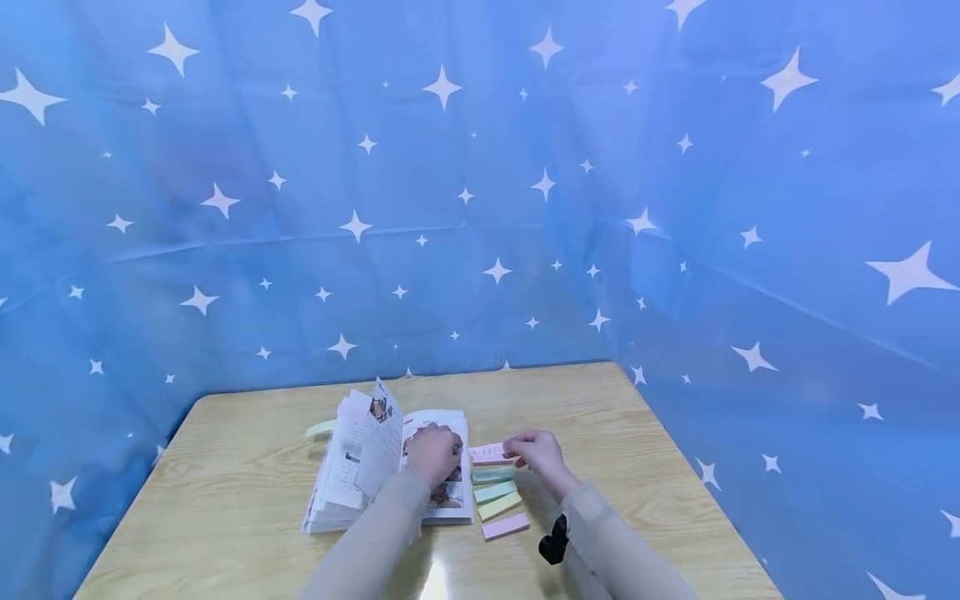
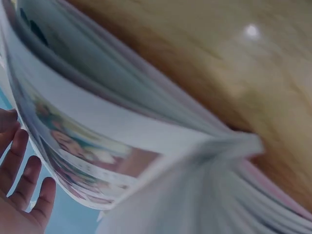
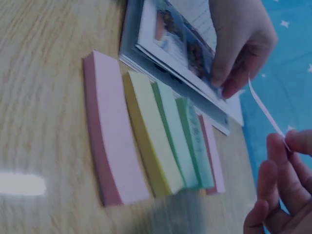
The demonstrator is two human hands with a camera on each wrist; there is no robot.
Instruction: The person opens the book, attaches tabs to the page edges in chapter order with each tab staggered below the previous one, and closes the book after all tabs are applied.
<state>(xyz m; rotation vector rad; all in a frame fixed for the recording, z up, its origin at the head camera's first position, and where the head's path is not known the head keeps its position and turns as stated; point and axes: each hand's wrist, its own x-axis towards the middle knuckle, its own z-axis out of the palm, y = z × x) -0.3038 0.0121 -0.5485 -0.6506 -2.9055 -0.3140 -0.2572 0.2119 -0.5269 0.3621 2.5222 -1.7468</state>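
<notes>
An open book (image 1: 343,487) lies on the table, with some pages (image 1: 384,442) standing up near its middle. My left hand (image 1: 433,454) is over the right-hand side of the book. Thumb and fingers pinch the outer edge of a picture page (image 2: 92,146) there. My right hand (image 3: 287,185) holds a thin pink sticky note (image 3: 265,111) between thumb and forefinger, raised beside the book. Below it lies a row of sticky note pads: a pink pad (image 3: 117,131), a yellow pad (image 3: 151,131), two green pads (image 3: 171,129) and another pink pad (image 3: 212,156).
The pads lie along the book's right edge on the wooden table (image 1: 637,500). A pale yellow-green strip (image 1: 321,428) sticks out from the book's left side. A blue curtain with white stars (image 1: 450,292) hangs behind the table and along its right side.
</notes>
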